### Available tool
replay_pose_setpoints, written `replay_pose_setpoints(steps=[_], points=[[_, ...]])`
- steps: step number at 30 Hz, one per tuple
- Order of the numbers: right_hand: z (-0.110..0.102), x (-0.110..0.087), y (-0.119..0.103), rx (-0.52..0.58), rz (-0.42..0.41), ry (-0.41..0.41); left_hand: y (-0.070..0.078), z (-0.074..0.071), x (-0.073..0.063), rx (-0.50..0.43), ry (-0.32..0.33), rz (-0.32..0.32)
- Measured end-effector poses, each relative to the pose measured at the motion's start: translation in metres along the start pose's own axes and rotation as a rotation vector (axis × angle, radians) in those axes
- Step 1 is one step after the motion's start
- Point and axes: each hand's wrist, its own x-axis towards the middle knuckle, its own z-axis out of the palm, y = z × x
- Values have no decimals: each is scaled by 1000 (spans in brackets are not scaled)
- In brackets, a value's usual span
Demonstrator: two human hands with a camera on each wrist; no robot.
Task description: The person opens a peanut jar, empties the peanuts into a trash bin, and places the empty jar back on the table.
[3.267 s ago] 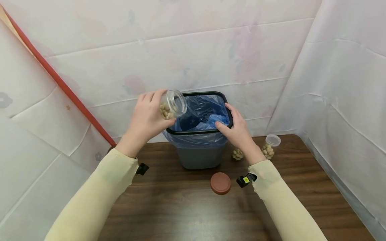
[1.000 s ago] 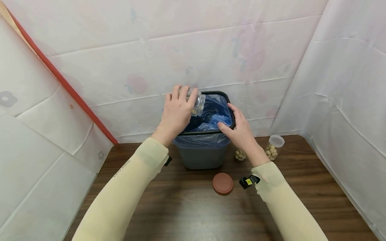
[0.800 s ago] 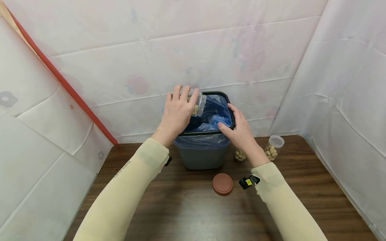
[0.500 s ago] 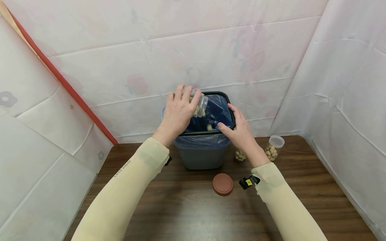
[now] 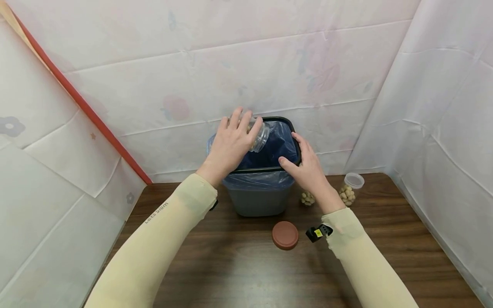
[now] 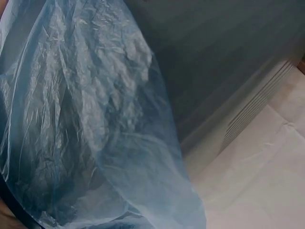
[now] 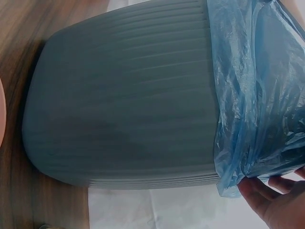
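In the head view my left hand [image 5: 230,145] grips a clear jar [image 5: 262,137] from above, its open mouth tilted down over a grey trash bin [image 5: 259,201]. A few pale pieces show by the jar's mouth, while my fingers hide most of its body. A blue plastic bag [image 5: 279,143] lines the bin and folds over its black rim. My right hand [image 5: 306,167] holds the rim's right side, thumb over the front corner. In the right wrist view its fingers [image 7: 259,196] curl at the bag's edge. Neither hand's jar grip shows in the left wrist view.
On the brown wooden table, a reddish-brown round lid [image 5: 285,235] lies in front of the bin. Right of the bin stand a jar of pale lumps with a whitish lid [image 5: 347,192] and a partly hidden jar [image 5: 307,198]. Patterned white sheets hang behind and beside.
My left hand has brought the jar rightward over the bin and tipped it further. Pale pieces have dropped from it into the bag. The right hand stays on the rim.
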Motion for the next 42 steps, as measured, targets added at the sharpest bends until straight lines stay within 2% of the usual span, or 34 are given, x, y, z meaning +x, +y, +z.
replay_pose_setpoints(steps=[8,18,27,37,42], points=[[-1,1,1,11,-12,2,0,1,4,-1,-22,67],[1,3,-2,10,-12,11,-7,0,8,133,-8,190],[1,3,-3,17,-26,16,-18,-6,11,256,-49,303],[1,3,-2,27,-27,11,-21,-10,11,337,-34,445],[1,3,-2,33,-29,11,-21,-10,12,342,-17,491]])
